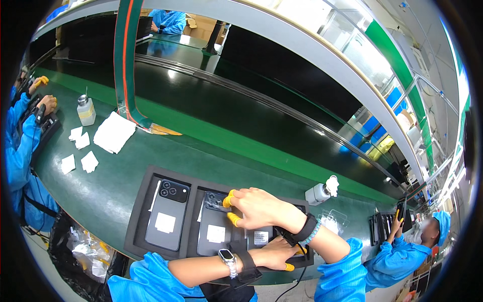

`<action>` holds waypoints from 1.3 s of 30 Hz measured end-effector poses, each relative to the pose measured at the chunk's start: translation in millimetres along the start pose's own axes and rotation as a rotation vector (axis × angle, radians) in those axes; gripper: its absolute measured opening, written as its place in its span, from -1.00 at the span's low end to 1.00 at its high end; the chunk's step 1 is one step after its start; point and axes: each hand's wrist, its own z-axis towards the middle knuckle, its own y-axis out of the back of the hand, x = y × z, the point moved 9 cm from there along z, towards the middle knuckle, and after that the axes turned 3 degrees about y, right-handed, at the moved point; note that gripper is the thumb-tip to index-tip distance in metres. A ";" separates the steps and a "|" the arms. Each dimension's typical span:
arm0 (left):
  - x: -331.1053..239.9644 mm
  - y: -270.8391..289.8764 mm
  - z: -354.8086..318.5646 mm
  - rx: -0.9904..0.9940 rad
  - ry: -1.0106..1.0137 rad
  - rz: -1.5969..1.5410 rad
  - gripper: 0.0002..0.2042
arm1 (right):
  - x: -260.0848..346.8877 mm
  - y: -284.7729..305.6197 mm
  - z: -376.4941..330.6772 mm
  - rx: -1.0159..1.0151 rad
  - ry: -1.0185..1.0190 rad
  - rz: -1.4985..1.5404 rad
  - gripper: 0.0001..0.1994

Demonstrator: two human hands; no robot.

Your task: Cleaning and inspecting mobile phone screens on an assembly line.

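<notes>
A dark foam tray point(137, 232) on the bench holds dark smartphones lying back up. The left phone point(171, 201) shows its camera block and a white label. My right hand point(256, 206) reaches across to the middle phone point(209, 241). Its fingertips, in yellow finger cots, stand apart beside the camera block, where clear film point(215, 200) glints. Below the right wrist, my left hand point(274, 253) lies over the tray's right part, its thumb stretched out. The right wrist hides some of its fingers. Near it a third phone point(260, 237) with a label shows partly.
White wipes point(114, 132) and a pump bottle point(86, 111) stand at the left; another bottle point(317, 194) is behind the tray's right end. Co-workers in blue sleeves point(20, 151) work on both sides. A bin bag point(65, 251) hangs below the bench's left edge.
</notes>
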 end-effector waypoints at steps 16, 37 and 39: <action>-3.3 1.6 2.4 0.072 0.013 -0.106 -0.39 | -13.9 15.0 -0.5 -0.445 -0.025 -0.056 -0.86; -3.9 5.0 1.3 -0.006 0.032 -0.051 -0.37 | -13.9 -7.0 14.5 -0.028 0.033 0.009 -0.67; -2.6 3.2 2.0 0.009 0.023 -0.065 -0.37 | -18.9 -11.0 17.9 -0.028 0.011 0.070 -0.68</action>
